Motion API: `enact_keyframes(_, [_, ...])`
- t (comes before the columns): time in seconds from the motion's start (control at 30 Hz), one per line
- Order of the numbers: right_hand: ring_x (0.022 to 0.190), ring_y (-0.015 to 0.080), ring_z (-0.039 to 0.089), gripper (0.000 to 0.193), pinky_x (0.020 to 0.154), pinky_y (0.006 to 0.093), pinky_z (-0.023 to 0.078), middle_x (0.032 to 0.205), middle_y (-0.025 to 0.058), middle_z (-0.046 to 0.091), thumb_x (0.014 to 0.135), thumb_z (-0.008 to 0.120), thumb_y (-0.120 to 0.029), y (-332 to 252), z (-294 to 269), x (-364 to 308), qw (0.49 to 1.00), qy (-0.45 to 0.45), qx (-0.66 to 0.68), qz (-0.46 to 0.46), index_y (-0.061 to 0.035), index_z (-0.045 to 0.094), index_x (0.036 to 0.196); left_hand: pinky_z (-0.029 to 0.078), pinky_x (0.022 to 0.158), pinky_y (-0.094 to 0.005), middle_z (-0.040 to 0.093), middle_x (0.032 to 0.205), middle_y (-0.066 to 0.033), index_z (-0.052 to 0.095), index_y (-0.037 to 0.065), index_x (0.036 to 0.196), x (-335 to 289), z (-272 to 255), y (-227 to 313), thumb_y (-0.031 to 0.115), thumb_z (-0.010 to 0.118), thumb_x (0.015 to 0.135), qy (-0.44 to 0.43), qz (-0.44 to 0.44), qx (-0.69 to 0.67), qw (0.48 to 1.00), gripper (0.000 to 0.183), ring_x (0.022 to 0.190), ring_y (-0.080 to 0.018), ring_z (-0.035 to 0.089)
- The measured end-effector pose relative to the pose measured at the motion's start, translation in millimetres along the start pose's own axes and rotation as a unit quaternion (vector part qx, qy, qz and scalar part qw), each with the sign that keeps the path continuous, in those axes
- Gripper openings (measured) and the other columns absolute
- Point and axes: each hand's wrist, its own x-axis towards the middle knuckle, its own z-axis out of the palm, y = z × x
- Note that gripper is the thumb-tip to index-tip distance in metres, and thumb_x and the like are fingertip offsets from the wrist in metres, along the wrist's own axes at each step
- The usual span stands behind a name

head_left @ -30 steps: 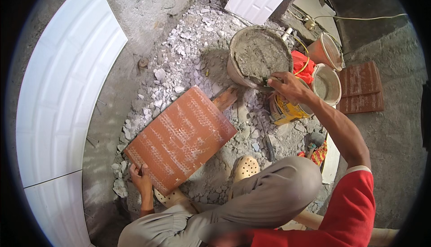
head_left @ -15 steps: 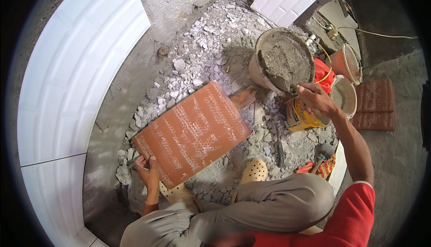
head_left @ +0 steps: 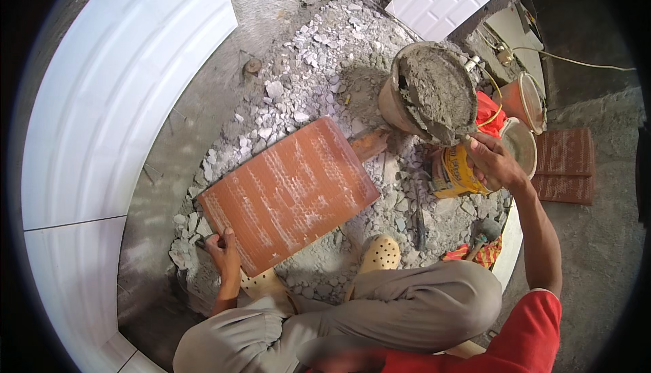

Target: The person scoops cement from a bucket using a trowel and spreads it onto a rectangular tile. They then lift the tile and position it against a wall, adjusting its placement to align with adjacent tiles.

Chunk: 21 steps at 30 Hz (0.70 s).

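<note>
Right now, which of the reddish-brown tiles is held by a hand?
The tile over the pale rubble: the left hand grips its left short edge. The other tiles lie apart at the far right, with no hand on them.

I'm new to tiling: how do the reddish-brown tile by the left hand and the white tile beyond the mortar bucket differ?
The reddish-brown tile is dull and streaked; the white tile is glossy, with raised blocks. The left hand touches the reddish-brown tile; no hand touches the white tile. Both are flat.
</note>
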Motion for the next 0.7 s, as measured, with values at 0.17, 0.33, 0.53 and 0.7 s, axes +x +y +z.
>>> enact_keyframes(0.17, [0.057, 0.0068, 0.054, 0.052, 0.049, 0.0229, 0.044, 0.081, 0.0010, 0.059, 0.107, 0.055, -0.054, -7.4, -12.5, -6.5, 0.999, 0.035, -0.020, 0.035, -0.0041, 0.062, 0.121, 0.048, 0.090, -0.0351, 0.056, 0.113, -0.0143, 0.047, -0.008, 0.125, 0.2, -1.5, 0.8, 0.041, 0.074, 0.099, -0.021, -0.007, -0.062, 0.998, 0.061, 0.101, -0.0189, 0.055])
enact_keyframes(0.33, [0.060, 0.0086, 0.056, 0.055, 0.051, 0.0247, 0.046, 0.083, 0.0028, 0.060, 0.106, 0.057, -0.048, -29.2, -15.6, -33.1, 0.994, 0.080, 0.001, 0.071, -0.0032, 0.060, 0.138, 0.049, 0.092, -0.0357, 0.057, 0.115, -0.0144, 0.050, -0.008, 0.122, 6.6, -6.9, -10.0, 0.041, 0.076, 0.098, -0.086, -0.038, -0.159, 0.983, 0.060, 0.104, -0.0192, 0.056])
enact_keyframes(0.53, [0.063, 0.0098, 0.054, 0.052, 0.053, 0.0253, 0.045, 0.086, 0.0027, 0.060, 0.104, 0.055, -0.035, -47.9, 11.7, -42.8, 0.997, -0.013, 0.073, 0.010, -0.0020, 0.054, 0.144, 0.050, 0.095, -0.0360, 0.057, 0.114, -0.0135, 0.050, -0.003, 0.116, 8.5, -0.5, -6.0, 0.041, 0.080, 0.095, -0.065, -0.134, -0.223, 0.963, 0.057, 0.105, -0.0190, 0.056])
enact_keyframes(0.7, [0.087, 0.0082, 0.060, 0.038, 0.075, 0.0260, 0.051, 0.101, 0.0006, 0.064, 0.100, 0.062, -0.017, -26.1, 87.1, -16.8, 0.994, 0.030, 0.007, -0.108, -0.0004, 0.059, 0.134, 0.050, 0.094, -0.0349, 0.057, 0.112, -0.0109, 0.049, 0.001, 0.113, 1.7, 10.3, 10.1, 0.040, 0.083, 0.093, -0.045, -0.125, -0.292, 0.947, 0.055, 0.103, -0.0177, 0.056])
